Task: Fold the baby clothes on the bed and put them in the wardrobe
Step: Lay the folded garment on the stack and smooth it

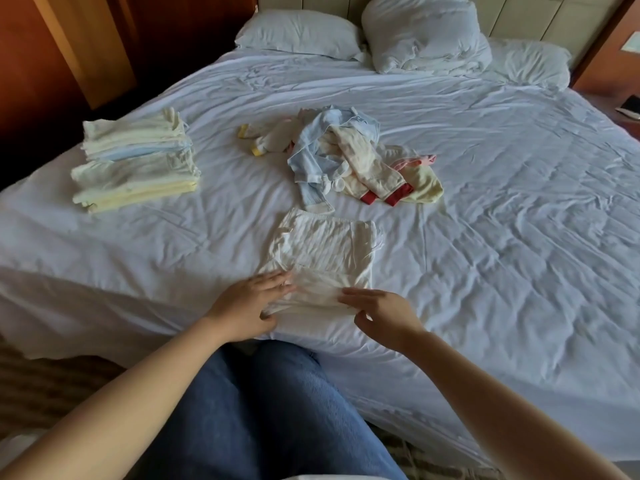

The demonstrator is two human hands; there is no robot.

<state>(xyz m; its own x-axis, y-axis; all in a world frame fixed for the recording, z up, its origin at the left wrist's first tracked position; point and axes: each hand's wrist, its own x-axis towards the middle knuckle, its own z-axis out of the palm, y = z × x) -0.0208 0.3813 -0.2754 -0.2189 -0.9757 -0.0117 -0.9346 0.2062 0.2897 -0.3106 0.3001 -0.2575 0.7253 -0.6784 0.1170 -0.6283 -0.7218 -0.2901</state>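
A pair of white ribbed baby trousers [322, 251] lies flat on the bed [502, 202] near its front edge, waistband away from me. My left hand [249, 306] pinches the near left hem, thumb underneath and fingers on top. My right hand [377, 311] pinches the near right hem the same way. A loose heap of unfolded baby clothes [346, 161], pale blue, cream, yellow and pink, with red cuffs, lies behind the trousers in the middle of the bed. Two stacks of folded baby clothes [135, 161] sit at the left.
White pillows [301, 32] and a bunched duvet [426, 32] lie at the headboard. Dark wooden panelling [69, 36] stands beyond the bed's left side. A bedside table [623, 112] with small items is at the right edge. My blue-jeaned leg [259, 410] is against the bed's front edge.
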